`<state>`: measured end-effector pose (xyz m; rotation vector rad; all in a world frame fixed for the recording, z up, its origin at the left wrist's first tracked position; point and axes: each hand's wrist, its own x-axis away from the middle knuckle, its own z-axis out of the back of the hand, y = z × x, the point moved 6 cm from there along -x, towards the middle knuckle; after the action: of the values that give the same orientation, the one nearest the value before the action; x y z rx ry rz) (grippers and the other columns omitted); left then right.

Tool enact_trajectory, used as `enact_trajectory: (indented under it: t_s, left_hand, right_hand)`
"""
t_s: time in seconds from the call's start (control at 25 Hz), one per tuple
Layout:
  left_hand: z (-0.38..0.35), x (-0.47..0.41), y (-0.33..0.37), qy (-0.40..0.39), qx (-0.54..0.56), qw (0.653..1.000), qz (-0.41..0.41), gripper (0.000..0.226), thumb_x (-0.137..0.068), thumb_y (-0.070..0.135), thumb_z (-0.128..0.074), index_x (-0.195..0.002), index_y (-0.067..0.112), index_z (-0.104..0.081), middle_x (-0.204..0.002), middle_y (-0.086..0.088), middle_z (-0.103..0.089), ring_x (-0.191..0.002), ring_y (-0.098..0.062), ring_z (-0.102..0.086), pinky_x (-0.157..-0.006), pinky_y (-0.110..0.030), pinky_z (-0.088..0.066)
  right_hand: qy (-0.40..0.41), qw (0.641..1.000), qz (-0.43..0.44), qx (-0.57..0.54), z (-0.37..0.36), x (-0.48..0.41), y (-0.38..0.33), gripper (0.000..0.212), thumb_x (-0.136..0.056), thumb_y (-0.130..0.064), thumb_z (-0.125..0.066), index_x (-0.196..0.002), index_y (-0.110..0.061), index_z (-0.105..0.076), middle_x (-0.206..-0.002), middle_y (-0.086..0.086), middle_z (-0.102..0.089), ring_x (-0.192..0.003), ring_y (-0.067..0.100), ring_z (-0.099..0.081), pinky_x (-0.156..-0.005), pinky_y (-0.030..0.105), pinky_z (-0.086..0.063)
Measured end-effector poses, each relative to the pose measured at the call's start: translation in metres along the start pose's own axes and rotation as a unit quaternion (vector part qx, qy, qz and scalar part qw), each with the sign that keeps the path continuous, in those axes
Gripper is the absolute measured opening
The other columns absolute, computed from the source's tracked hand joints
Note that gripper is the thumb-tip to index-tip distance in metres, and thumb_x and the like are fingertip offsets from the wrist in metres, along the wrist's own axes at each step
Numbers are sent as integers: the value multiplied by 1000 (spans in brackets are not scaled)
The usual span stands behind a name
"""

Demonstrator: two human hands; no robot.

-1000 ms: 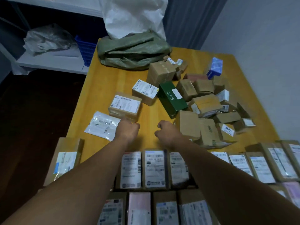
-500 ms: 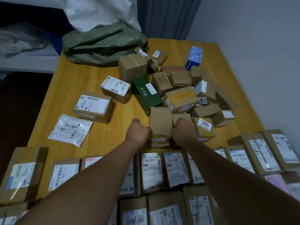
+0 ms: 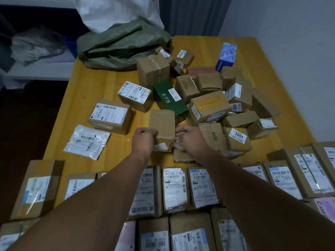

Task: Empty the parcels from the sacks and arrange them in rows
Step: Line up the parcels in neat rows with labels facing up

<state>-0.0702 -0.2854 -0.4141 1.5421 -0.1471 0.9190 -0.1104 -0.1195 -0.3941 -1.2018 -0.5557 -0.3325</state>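
Together, hands point(image 3: 143, 140) point(image 3: 190, 140) around one parcel point(image 3: 161, 124).

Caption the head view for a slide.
Left hand and right hand hold a plain cardboard box beside the loose pile, near rows of labelled parcels.

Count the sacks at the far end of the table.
2. A green sack lies crumpled on the table's far left corner; a white sack stands just behind it. The blurred grey bundle on the shelf at left may be another.
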Motion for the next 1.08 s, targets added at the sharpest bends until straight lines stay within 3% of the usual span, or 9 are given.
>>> enact_trajectory:
  t_s: [0.16,0.32,0.48,0.64,0.76,0.88,0.92,1.0,1.08]
  left_hand:
    - [17,-3,-1,-5,36,999,17,14,-88,24,-65,-95,21,-53,-104,-8,-65,-99,-29,-61,-92,-51,-52]
    - [39,7,-5,-15,122,989,81,19,-98,33,-50,-102,19,-61,-88,-7,-67,-80,-27,-63,-76,-39,-51]
    - [67,10,-9,-24,169,979,114,41,-96,44,-39,-115,18,-65,-99,-10,-71,-94,-27,-66,-81,-41,-56]
    - [93,15,-1,-21,169,980,106,42,-95,47,-38,-103,20,-68,-88,-6,-72,-83,-23,-67,-68,-33,-55]
    - [116,15,-1,1,134,985,106,44,-87,53,-48,-100,18,-71,-83,-6,-75,-78,-24,-69,-62,-32,-54]
    - [139,18,-1,9,105,989,101,51,-81,59,-55,-103,16,-72,-86,-6,-76,-77,-25,-70,-61,-33,-55]
    - [147,19,-1,1,101,990,102,54,-81,62,-56,-103,16,-72,-84,-5,-75,-74,-25,-69,-59,-32,-54]
    - [162,21,1,-15,108,989,104,62,-82,71,-50,-100,16,-73,-77,-3,-72,-66,-23,-65,-52,-26,-47]
    - [182,22,3,-13,108,988,106,71,-86,79,-38,-90,16,-71,-74,-4,-68,-63,-20,-57,-53,-26,-42]
  right_hand:
    - [-16,998,-27,-56,-21,7,0,29,-95,7,-42,-108,-8,-64,-86,7,-61,-77,17,-58,-73,35,-56]
    - [-11,997,9,-71,-32,14,-15,30,-95,7,-43,-111,-5,-66,-95,3,-66,-83,15,-61,-79,37,-55]
    - [16,999,22,-41,-49,28,-26,24,-97,2,-47,-112,-10,-62,-92,4,-60,-79,15,-58,-67,31,-52]
    - [-1,998,21,-57,-74,43,-40,41,-99,-6,-53,-138,-16,-48,-118,6,-58,-94,17,-59,-80,38,-57]
    - [-9,981,128,145,-87,53,-55,79,-93,-7,-66,-156,-33,-26,-159,0,-24,-140,24,-35,-110,44,-39]
    - [-104,885,242,384,-132,72,-58,112,-79,-22,-84,-160,-34,-7,-166,-2,2,-152,22,-2,-122,44,-17]
    - [-113,861,259,422,-145,78,-60,120,-74,-29,-87,-160,-32,-4,-166,0,2,-151,22,-1,-123,46,-17]
    - [-96,856,270,430,-161,83,-65,121,-68,-33,-90,-159,-28,-9,-164,0,-9,-149,24,-9,-121,47,-23]
    - [-77,905,239,343,-166,83,-70,99,-68,-34,-87,-149,-25,-31,-149,-1,-38,-138,22,-33,-110,43,-39]
